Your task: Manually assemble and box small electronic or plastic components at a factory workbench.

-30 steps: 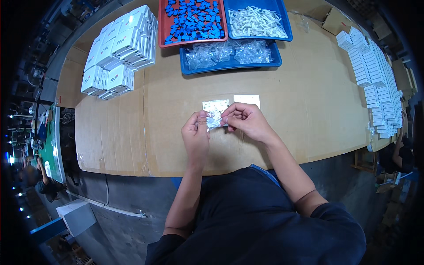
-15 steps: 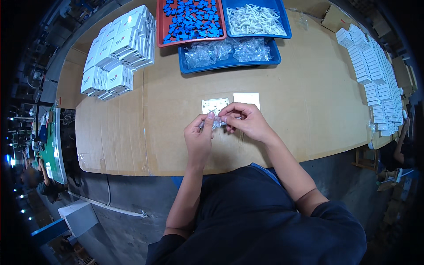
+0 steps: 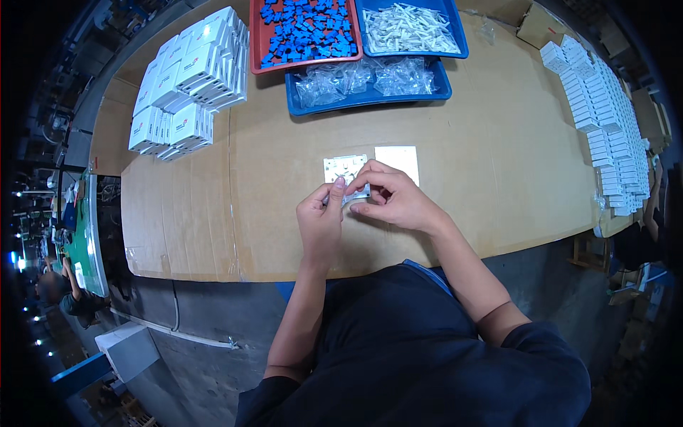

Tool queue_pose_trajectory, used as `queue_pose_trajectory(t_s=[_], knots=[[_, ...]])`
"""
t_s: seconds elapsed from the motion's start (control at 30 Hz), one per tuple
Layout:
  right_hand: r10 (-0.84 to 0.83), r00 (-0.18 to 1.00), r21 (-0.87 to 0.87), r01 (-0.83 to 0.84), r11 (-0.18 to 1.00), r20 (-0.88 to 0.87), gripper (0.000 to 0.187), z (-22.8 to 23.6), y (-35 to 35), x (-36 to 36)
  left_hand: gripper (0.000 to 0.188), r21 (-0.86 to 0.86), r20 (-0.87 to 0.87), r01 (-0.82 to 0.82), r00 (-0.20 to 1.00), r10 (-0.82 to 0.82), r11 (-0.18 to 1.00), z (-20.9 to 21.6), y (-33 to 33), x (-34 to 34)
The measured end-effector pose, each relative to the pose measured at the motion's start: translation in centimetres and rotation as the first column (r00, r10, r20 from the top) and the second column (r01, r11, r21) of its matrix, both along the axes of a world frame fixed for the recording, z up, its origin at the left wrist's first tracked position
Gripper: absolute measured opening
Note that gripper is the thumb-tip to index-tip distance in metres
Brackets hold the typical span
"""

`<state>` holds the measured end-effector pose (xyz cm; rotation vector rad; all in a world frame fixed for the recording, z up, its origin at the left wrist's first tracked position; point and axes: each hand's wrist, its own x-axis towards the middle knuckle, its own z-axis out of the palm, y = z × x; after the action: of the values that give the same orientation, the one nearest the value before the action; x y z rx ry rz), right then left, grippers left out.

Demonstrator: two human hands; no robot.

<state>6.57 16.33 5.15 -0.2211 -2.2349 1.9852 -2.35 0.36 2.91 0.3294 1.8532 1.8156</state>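
My left hand (image 3: 321, 219) is closed, with its thumb pressed against the fingers on a small clear plastic bag (image 3: 347, 200), which is mostly hidden. Just right of it, my right hand (image 3: 400, 202) has its thumb and index finger apart, the index fingertip close to the left thumb. I see nothing held in the right hand. Beyond both hands lies a white plastic plate (image 3: 337, 165) with moulded details, partly covered by my fingers. A plain, flat white panel (image 3: 397, 158) lies to its right, on the cardboard-covered table (image 3: 284, 153).
A red tray (image 3: 304, 65) of blue plastic parts and a blue tray (image 3: 415, 54) of white slim pieces sit at the back. Below them, another blue tray (image 3: 370, 107) holds clear bags. White boxes (image 3: 186, 85) are stacked left; many small white boxes (image 3: 605, 135) stand right.
My right thumb has moved away from the index finger, and the right hand has loosened from the clear bag. My left hand stays nearly in place.
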Motion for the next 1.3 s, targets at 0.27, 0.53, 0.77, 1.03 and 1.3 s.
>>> queue_pose_trajectory(t_s=[0.27, 0.53, 0.77, 1.03, 1.3], knots=[[0.044, 0.999, -0.046, -0.043, 0.998, 0.021, 0.019, -1.9, 0.7, 0.0, 0.030, -0.018, 0.041, 0.005, 0.999, -0.004, 1.000, 0.2, -0.2, -0.1], [0.042, 0.994, -0.152, -0.026, 0.988, 0.105, 0.020, -1.4, 0.7, 0.0, 0.022, 0.078, 0.074, -0.031, 0.997, 0.025, 0.996, 0.4, -0.1, 0.0], [0.090, 0.996, -0.255, -0.080, 0.964, 0.028, 0.011, -2.1, 1.1, -0.1, 0.019, 0.136, 0.126, -0.039, 0.992, 0.022, 0.990, -0.5, -0.4, -0.4], [0.092, 0.975, -0.350, -0.017, 0.937, 0.201, 0.010, -1.1, 1.7, 0.4, 0.024, 0.076, 0.046, 0.011, 0.999, -0.015, 0.997, 1.0, -0.4, 0.1], [0.022, 0.984, -0.275, 0.028, 0.961, 0.178, 0.010, -1.2, 2.2, 0.4, 0.025, 0.067, -0.109, 0.061, 0.993, -0.053, 0.996, 0.1, -1.1, -0.6]])
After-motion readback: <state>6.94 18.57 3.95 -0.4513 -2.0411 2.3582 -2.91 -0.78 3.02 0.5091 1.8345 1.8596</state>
